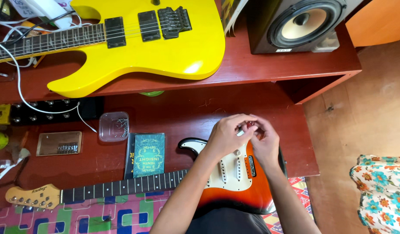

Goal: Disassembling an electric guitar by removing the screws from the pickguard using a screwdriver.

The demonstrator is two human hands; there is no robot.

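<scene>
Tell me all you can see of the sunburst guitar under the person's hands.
The sunburst guitar lies flat across a low red-brown table, body orange-red fading to black, glossy, with a white pickguard and three white pickups. Its dark fretboard runs left to a pale wooden headstock with tuners. The left hand and right hand meet above the body.

A yellow electric guitar [165, 41] is lying across the upper red-brown shelf [295, 65], with a black speaker [302, 24] sitting to its right. On the worktop [187, 112] below — a clear plastic box [113, 126] of small metal parts is resting near a teal book [149, 154] and a flat wooden tray [59, 143]. A white cable [18, 82] is trailing down the left — a floral cloth [382, 190] is showing at the right edge
</scene>
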